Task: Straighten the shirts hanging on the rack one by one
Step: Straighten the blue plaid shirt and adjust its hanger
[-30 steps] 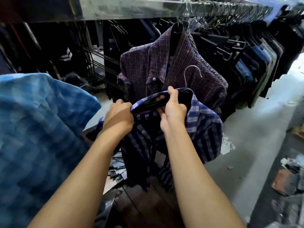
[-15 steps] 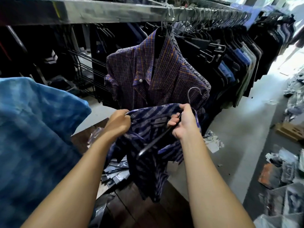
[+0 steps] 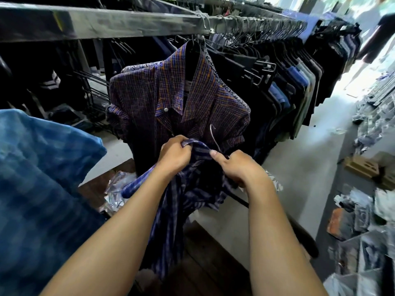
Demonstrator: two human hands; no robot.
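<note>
Two bare arms reach out in front of a long shiny metal rail (image 3: 111,22) full of clothes. The left hand (image 3: 174,154) is closed tight on a bunched-up bit at the top of a dark blue striped shirt (image 3: 171,210). This shirt is not on the rail. It is held low in front of the person, and most of it hangs down between the two arms. The right hand (image 3: 240,167) is curled round a black hanger (image 3: 239,198) at the top of the same shirt, with the thumb lying on the cloth. The hanger's thin silver hook (image 3: 214,140) sticks up just above that hand and holds on to nothing. Right behind the hands, a purple and orange checked shirt (image 3: 171,103) hangs on the rail with its collar open. To its right, a long row of dark clothes (image 3: 288,86) hangs on the same rail. A big light blue checked cloth (image 3: 42,178) fills the left side. Under the arms is a dark brown wooden top (image 3: 203,265). Shiny plastic packets (image 3: 374,210) and a brown cardboard box (image 3: 361,166) lie on the pale floor at the right.
</note>
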